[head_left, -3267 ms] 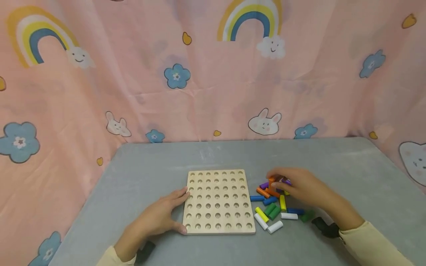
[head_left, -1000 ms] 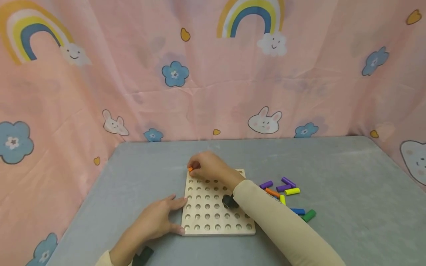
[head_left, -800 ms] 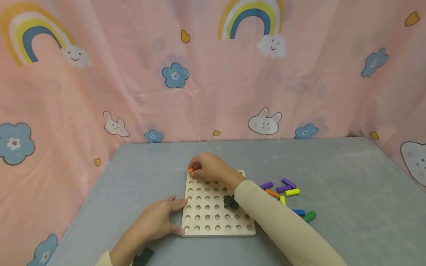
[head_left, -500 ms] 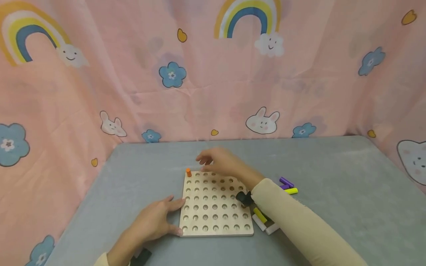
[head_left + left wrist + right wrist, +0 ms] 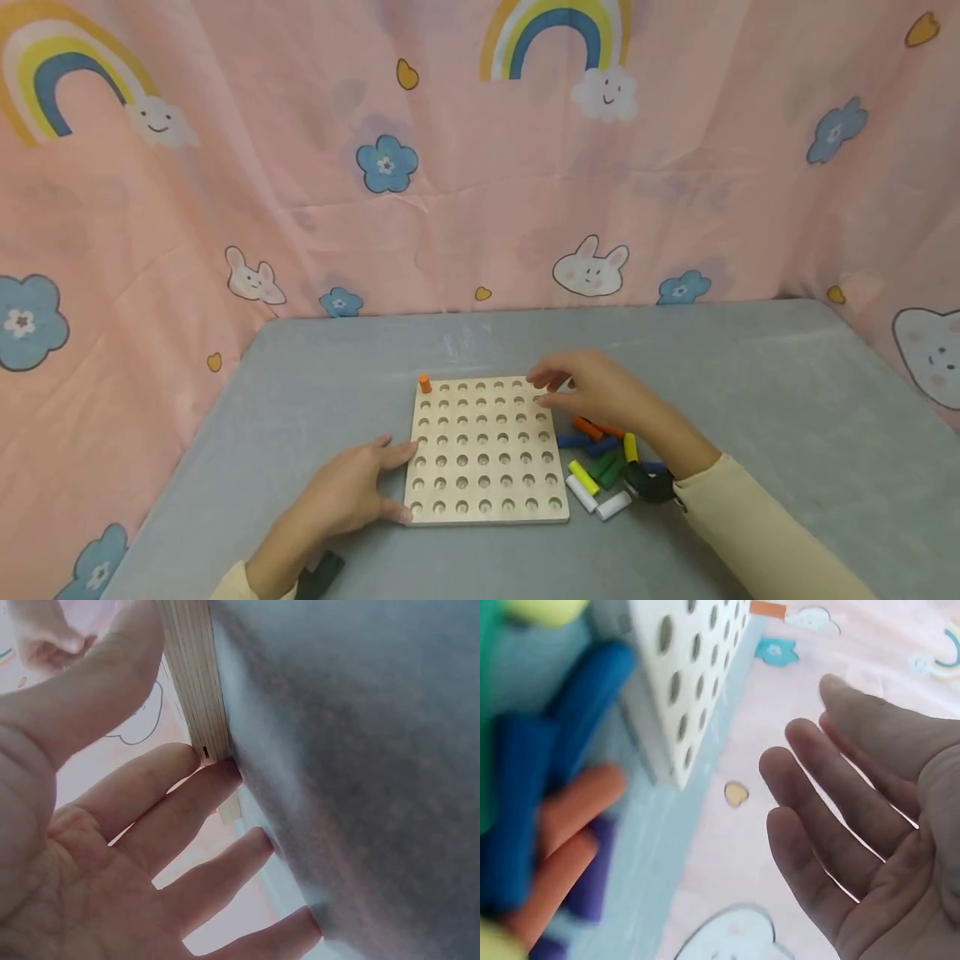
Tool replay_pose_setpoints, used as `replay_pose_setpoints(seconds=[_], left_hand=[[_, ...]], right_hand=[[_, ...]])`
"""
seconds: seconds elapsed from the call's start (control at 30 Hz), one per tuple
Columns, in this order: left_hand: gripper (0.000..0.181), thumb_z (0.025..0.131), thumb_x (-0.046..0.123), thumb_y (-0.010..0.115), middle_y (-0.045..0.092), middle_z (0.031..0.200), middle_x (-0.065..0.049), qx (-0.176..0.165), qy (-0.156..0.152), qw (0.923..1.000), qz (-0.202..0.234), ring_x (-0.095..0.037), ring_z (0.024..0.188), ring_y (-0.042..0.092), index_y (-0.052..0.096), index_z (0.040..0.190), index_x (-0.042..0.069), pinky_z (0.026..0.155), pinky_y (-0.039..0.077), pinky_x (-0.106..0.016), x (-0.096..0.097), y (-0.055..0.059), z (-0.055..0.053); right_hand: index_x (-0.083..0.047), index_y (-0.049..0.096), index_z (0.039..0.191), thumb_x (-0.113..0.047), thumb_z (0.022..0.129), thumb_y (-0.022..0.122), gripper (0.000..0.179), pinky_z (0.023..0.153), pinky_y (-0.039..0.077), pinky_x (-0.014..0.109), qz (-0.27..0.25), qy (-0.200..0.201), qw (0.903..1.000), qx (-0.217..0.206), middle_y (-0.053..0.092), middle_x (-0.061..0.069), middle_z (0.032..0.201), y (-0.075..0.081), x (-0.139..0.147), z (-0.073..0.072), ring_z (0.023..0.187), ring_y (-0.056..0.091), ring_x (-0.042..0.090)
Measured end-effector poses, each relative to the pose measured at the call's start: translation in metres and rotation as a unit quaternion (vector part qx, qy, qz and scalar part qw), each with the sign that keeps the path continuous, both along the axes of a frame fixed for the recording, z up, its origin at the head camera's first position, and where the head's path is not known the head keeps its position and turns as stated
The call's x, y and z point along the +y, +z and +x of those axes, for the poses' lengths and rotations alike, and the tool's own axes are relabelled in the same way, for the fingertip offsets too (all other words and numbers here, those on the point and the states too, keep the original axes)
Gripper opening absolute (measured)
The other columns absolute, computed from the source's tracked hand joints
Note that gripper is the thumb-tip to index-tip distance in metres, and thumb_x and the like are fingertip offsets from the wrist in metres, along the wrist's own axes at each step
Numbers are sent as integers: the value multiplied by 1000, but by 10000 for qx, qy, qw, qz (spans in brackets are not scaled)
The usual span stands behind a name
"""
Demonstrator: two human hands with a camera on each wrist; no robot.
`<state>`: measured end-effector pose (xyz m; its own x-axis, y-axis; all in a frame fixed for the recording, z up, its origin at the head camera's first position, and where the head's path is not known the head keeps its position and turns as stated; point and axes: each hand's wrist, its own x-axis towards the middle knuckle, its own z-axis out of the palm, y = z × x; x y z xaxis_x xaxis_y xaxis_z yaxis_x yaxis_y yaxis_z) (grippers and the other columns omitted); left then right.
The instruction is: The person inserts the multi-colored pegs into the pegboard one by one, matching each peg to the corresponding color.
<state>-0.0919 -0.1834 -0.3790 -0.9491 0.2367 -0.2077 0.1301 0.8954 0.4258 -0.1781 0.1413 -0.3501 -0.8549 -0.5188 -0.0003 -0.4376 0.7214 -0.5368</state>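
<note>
A square wooden pegboard (image 5: 487,517) with rows of round holes lies on the grey table. One orange peg (image 5: 424,384) stands upright in its far left corner hole. My left hand (image 5: 348,492) rests at the board's left side, thumb and fingertips touching the edge; in the left wrist view the fingers (image 5: 180,802) are extended against the layered wood. My right hand (image 5: 600,392) is over the board's far right corner, fingers loosely bent and holding nothing. The right wrist view shows its palm (image 5: 900,900) bare, with loose blue pegs (image 5: 592,697) and orange pegs off to the side.
Right of the board lies a heap of loose pegs: white pegs (image 5: 614,506), green pegs (image 5: 611,471), yellow (image 5: 583,477), blue and orange, with purple (image 5: 592,877) in the right wrist view. A pink patterned curtain (image 5: 465,233) hangs behind the table.
My right hand took an orange peg from the heap, stood it in the far left hole, let go and moved back right. My left hand stayed at the board's edge.
</note>
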Motion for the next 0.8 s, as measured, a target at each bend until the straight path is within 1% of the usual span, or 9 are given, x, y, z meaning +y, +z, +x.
replay_pose_setpoints(seconds=[0.17,0.27,0.4,0.57,0.8], left_hand=[[89,56,35,94,51,148,-21,31,-12,10000,-7,-43,135,51,61,137,21,108,43,-58,-1,0,-1],[89,56,35,93,51,148,-21,2,-16,10000,-30,-43,134,51,61,137,21,108,43,-58,0,-1,-2],[88,57,35,93,50,149,-22,-56,17,10000,-70,-44,134,51,61,138,22,108,43,-58,1,0,-3],[88,57,33,94,50,149,-22,-84,61,9999,-89,-44,135,51,61,138,22,108,43,-58,2,2,-4],[87,59,32,93,48,150,-22,-131,49,9999,-8,-44,135,50,60,139,21,108,43,-58,2,3,-3]], right_hand=[[-13,71,119,-21,91,73,29,89,57,43,139,-239,9996,2,73,1,111,-3,29,13,98,67,17],[-11,70,120,-21,91,73,31,88,58,43,164,-284,9995,1,73,2,112,-4,45,18,98,68,18],[-11,70,122,-22,90,74,33,85,58,43,248,-509,9984,-51,74,3,111,-6,60,24,96,67,17],[-14,71,121,-23,88,76,34,83,59,41,428,-707,9965,-117,74,2,109,-9,65,25,94,67,16],[-13,71,119,-20,89,75,31,79,59,39,469,-678,9965,-133,74,1,105,-18,63,22,90,65,15]])
